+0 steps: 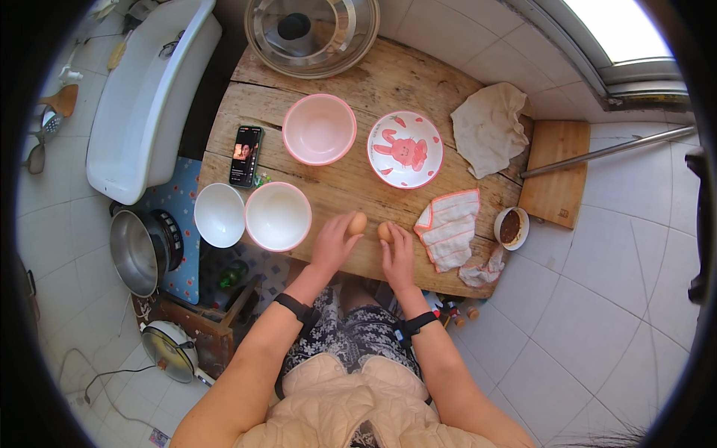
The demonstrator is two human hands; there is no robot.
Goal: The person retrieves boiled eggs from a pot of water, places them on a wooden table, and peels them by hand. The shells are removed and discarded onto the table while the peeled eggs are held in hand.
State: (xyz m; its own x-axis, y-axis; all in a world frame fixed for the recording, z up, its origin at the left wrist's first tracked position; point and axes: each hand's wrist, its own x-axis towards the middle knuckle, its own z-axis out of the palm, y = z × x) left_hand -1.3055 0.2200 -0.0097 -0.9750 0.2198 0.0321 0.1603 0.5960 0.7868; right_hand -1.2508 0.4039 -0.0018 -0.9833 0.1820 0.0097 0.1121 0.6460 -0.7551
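In my left hand (334,242) is a brown egg (357,223), held at the fingertips above the front part of the wooden table (341,193). My right hand (400,255) has its fingers around a second brown egg (385,232), a short gap to the right of the first. Left of my left hand stands a white bowl with a pink rim (278,217), touching a plain white bowl (219,215). Beyond my hands are a pink bowl (319,129) and a shallow bowl with a rabbit picture (405,149).
A phone (246,156) lies left of the pink bowl. A striped cloth (451,229) and a beige cloth (490,129) lie at right. A small bowl of dark brown contents (511,228) sits near the right edge. A glass pot lid (312,35) rests at the back.
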